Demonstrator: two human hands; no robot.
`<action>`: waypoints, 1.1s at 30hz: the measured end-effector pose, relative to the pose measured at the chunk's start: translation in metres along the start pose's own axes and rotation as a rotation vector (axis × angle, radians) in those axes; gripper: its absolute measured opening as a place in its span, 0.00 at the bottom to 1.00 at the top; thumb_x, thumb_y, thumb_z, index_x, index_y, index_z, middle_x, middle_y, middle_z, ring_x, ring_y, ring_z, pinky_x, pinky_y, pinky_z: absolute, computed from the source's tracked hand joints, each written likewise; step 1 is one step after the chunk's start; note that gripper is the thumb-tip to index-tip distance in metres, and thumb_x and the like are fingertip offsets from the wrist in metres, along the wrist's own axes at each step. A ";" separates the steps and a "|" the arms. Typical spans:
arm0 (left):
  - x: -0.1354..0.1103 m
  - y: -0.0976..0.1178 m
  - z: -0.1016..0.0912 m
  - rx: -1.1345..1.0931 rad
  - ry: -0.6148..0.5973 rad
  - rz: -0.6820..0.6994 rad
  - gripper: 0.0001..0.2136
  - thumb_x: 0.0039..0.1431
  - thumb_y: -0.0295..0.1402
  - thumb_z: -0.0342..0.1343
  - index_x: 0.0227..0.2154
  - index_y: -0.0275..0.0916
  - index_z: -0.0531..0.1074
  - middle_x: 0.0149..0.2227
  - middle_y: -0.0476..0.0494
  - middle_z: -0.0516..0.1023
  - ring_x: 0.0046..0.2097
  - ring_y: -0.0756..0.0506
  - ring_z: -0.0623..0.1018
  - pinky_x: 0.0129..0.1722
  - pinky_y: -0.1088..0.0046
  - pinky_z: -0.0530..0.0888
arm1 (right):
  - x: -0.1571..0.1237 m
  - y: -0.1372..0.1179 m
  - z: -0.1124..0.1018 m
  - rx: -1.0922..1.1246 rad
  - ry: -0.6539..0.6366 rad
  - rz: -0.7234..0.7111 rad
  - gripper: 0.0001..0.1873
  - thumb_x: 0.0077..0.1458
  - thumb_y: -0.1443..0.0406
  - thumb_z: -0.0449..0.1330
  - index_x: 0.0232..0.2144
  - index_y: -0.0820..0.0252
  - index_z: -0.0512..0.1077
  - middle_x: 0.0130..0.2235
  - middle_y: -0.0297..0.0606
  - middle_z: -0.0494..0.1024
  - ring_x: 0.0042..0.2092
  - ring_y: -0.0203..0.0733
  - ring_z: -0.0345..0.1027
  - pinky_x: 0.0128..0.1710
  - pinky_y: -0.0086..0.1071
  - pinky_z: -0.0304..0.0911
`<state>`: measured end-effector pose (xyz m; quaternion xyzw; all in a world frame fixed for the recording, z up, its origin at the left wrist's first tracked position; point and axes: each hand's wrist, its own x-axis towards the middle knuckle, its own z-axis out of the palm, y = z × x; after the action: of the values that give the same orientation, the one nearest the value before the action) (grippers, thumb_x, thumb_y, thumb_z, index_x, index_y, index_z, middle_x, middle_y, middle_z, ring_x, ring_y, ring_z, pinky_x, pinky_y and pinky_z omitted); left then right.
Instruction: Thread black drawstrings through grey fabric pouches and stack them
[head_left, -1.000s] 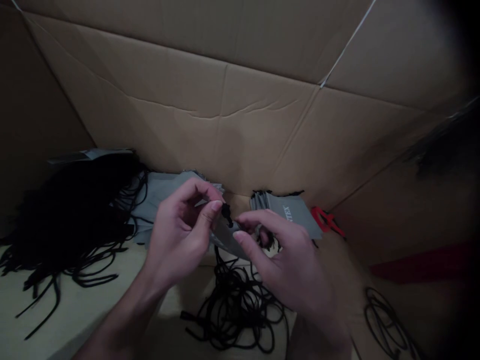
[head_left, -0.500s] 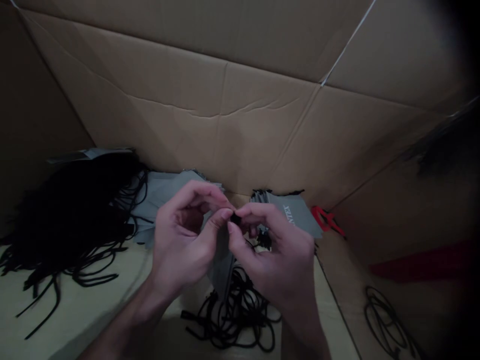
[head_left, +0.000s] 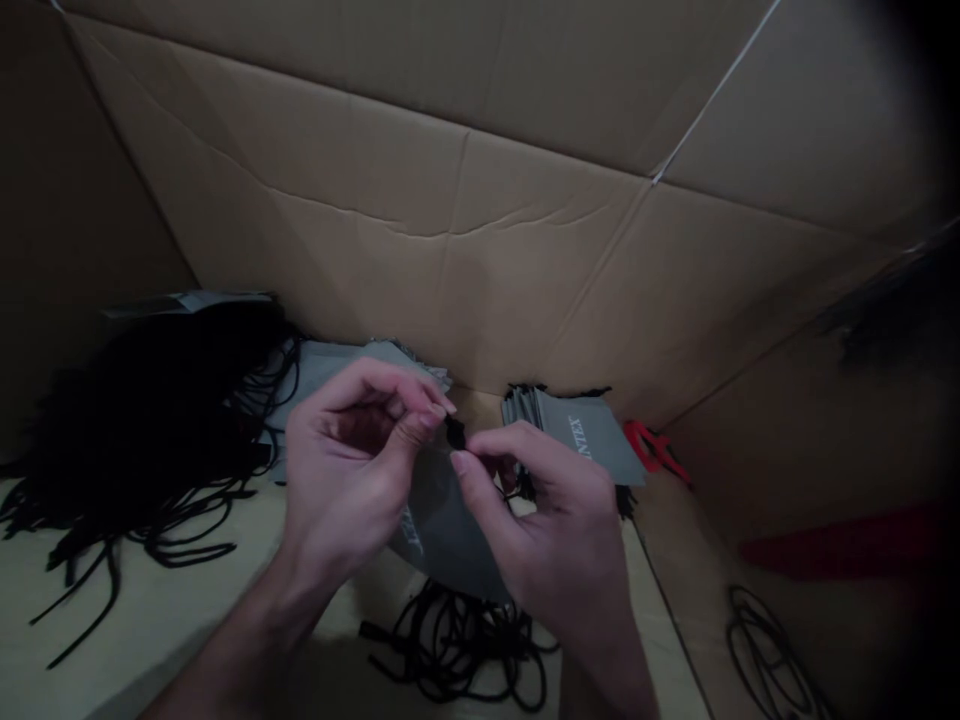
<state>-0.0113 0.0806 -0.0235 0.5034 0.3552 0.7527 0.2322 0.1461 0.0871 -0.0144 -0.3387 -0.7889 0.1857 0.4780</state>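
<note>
The left hand (head_left: 352, 450) and the right hand (head_left: 551, 510) meet in front of the cardboard wall (head_left: 360, 170), with a black knot (head_left: 454, 432) between them. The left grip is closed, thumb and forefinger clamped on the knot's upper end; the right grip is likewise closed, its thumb and forefinger pinched at the lower end, with almost no gap. Opposed pinches of this kind probably steady a small, soft part while leaving both ends under control. The grey pouch (head_left: 450, 520) hangs below the knot, partly behind the right hand, its pale lettering sideways; its attachment to the knot is hidden by the fingers. Beneath it, on the tabletop (head_left: 247, 610), a tangle of black cord (head_left: 465, 660) lies near the body, presumably for short reach. A dark cord heap (head_left: 150, 420) sits at left, beside loose grey pouches (head_left: 330, 362). A pouch stack (head_left: 604, 435) stands at right, beside a red item (head_left: 652, 450); the separation apparently keeps the groups from mixing.
</note>
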 end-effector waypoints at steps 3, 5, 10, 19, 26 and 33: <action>0.002 -0.001 -0.005 -0.008 -0.020 0.025 0.10 0.60 0.20 0.67 0.28 0.39 0.76 0.32 0.49 0.82 0.35 0.51 0.81 0.33 0.81 0.76 | 0.000 -0.001 -0.001 0.015 -0.029 -0.033 0.07 0.63 0.72 0.64 0.32 0.58 0.76 0.30 0.29 0.78 0.32 0.33 0.70 0.33 0.29 0.65; 0.002 0.000 -0.006 -0.007 -0.037 0.008 0.10 0.61 0.22 0.68 0.27 0.38 0.75 0.32 0.48 0.82 0.34 0.51 0.80 0.32 0.80 0.76 | 0.001 -0.001 -0.002 0.023 -0.054 -0.046 0.07 0.62 0.73 0.64 0.32 0.58 0.76 0.30 0.29 0.77 0.32 0.33 0.70 0.33 0.29 0.65; -0.008 0.005 0.007 0.184 0.057 -0.063 0.06 0.63 0.28 0.69 0.39 0.41 0.78 0.39 0.47 0.83 0.39 0.48 0.83 0.32 0.77 0.78 | 0.002 0.007 -0.002 -0.062 0.130 0.083 0.06 0.62 0.70 0.65 0.32 0.56 0.76 0.30 0.29 0.77 0.30 0.34 0.70 0.32 0.30 0.66; -0.030 -0.008 0.024 0.417 -0.417 0.151 0.21 0.66 0.16 0.52 0.58 0.38 0.74 0.56 0.38 0.82 0.55 0.45 0.83 0.52 0.71 0.82 | 0.005 0.011 -0.006 0.326 0.267 0.350 0.06 0.60 0.64 0.71 0.34 0.53 0.77 0.31 0.29 0.82 0.31 0.35 0.78 0.30 0.25 0.76; -0.017 -0.007 0.010 0.449 -0.471 0.254 0.13 0.70 0.17 0.53 0.50 0.37 0.75 0.41 0.47 0.83 0.39 0.51 0.82 0.39 0.79 0.78 | 0.002 0.021 -0.022 0.376 0.213 0.237 0.15 0.59 0.65 0.75 0.46 0.48 0.80 0.40 0.30 0.82 0.42 0.35 0.80 0.42 0.25 0.78; -0.012 0.004 0.007 0.410 -0.512 0.190 0.05 0.74 0.24 0.54 0.44 0.39 0.74 0.33 0.51 0.78 0.34 0.52 0.78 0.34 0.78 0.72 | 0.002 0.022 -0.027 0.381 0.130 0.115 0.10 0.63 0.67 0.71 0.45 0.51 0.80 0.47 0.35 0.82 0.48 0.39 0.80 0.45 0.29 0.78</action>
<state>-0.0003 0.0719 -0.0262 0.7431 0.3809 0.5329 0.1368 0.1767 0.1031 -0.0137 -0.2981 -0.6863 0.3362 0.5720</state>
